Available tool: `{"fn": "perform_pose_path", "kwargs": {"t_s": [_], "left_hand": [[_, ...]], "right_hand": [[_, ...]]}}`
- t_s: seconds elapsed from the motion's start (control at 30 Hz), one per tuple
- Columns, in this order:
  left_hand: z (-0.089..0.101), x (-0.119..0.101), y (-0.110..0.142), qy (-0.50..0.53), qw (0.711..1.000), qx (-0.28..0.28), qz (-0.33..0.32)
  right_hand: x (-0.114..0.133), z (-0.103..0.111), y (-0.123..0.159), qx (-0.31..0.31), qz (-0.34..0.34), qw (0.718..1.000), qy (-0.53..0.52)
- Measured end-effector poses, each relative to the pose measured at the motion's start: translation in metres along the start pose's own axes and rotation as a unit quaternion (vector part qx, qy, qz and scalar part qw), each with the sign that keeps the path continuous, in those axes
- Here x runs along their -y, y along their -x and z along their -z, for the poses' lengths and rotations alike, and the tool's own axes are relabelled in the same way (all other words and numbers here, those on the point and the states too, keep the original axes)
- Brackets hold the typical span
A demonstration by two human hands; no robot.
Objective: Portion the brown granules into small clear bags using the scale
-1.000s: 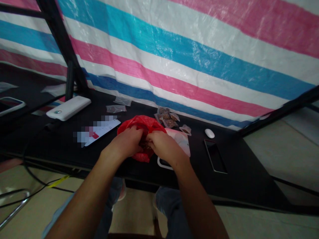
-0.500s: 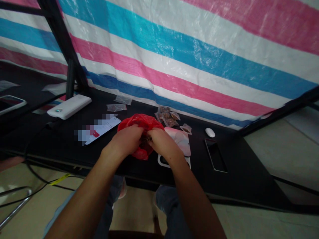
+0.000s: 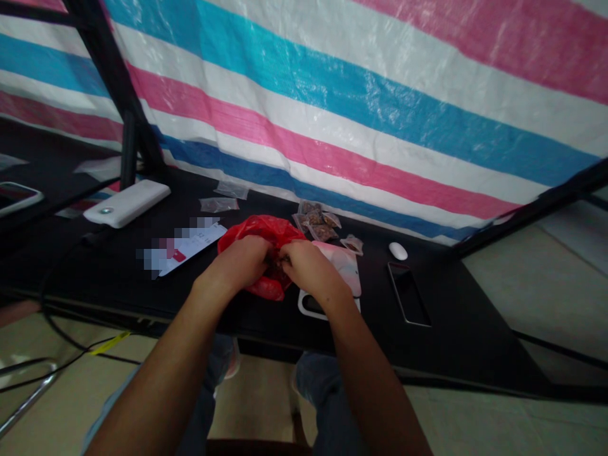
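Note:
A crumpled red plastic bag lies open on the black table, with small brownish pieces inside it. My left hand reaches into the bag from the left, its fingers curled and their tips hidden among the pieces. From the right, my right hand dips in with thumb and fingers drawn together; what they hold is too small to make out. Several small clear bags filled with brown pieces are clustered behind the red bag. One more small filled bag lies to their right.
Right of the red bag are a flat pink-and-white item, a white mouse-like oval and a dark phone. On the left lie a lit phone, a white power bank and flat clear bags. Striped sheeting hangs behind.
Both hands remain in the red bag. My fingers have shifted slightly, and more of the brownish pieces show between them. The whole view has moved a little.

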State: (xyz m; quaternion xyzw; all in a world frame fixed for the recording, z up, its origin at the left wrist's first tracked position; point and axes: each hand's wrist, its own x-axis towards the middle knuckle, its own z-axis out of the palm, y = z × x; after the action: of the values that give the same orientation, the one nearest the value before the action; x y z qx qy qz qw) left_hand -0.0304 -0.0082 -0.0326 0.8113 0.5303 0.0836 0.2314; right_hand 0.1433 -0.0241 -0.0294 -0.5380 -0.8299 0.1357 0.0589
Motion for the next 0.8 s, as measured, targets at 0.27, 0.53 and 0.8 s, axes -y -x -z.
{"fn": "perform_pose_path", "kwargs": {"t_s": [0.27, 0.53, 0.8], "left_hand": [[0.008, 0.004, 0.000, -0.013, 0.999, 0.006, -0.034], [0.008, 0.007, -0.007, -0.012, 0.997, 0.002, -0.075], [0.005, -0.003, -0.009, 0.036, 0.991, -0.011, -0.127]], "right_hand": [[-0.004, 0.008, 0.001, -0.002, 0.025, 0.999, -0.045], [-0.037, 0.067, 0.049, -0.121, -0.057, 0.988, -0.083], [-0.060, 0.068, 0.062, -0.112, -0.089, 0.984, -0.102]]}}
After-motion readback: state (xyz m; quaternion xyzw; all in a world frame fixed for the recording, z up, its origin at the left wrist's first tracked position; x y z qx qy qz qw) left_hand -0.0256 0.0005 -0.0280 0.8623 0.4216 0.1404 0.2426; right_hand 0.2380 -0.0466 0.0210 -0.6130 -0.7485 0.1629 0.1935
